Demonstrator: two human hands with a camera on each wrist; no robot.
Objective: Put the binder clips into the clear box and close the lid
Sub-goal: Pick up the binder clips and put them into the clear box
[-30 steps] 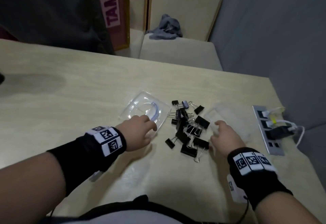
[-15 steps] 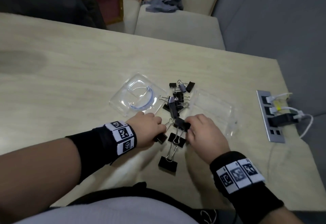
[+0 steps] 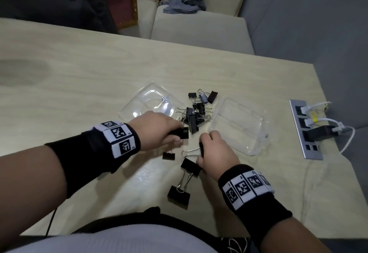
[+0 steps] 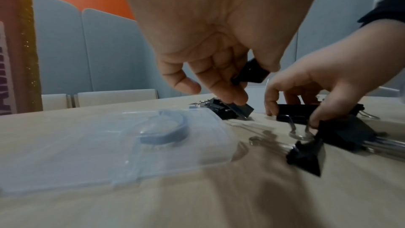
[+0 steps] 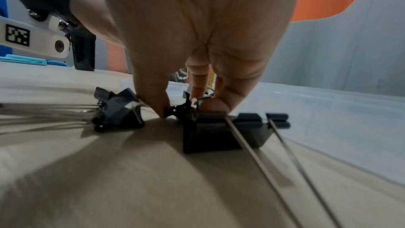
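Observation:
Several black binder clips (image 3: pixel 196 113) lie heaped on the table between the clear lid (image 3: pixel 147 101) on the left and the open clear box (image 3: pixel 239 127) on the right. Three more clips (image 3: pixel 178 195) lie nearer to me. My left hand (image 3: pixel 179 135) pinches one black clip (image 4: pixel 249 74) between thumb and fingers, just above the table beside the lid (image 4: pixel 109 136). My right hand (image 3: pixel 201 151) is curled over another clip (image 5: pixel 225 131) near the box's front corner, thumb and fingers pinching it against the table.
A metal power socket strip (image 3: pixel 305 131) with white cables and a black plug is set in the table at the right edge. Cushioned chairs (image 3: pixel 199 29) with a grey cloth stand beyond the far edge. My body is at the near edge.
Both hands came from the lid and the box into the clip pile. The left hand has taken hold of a clip; the right hand has moved nearer and closed on one.

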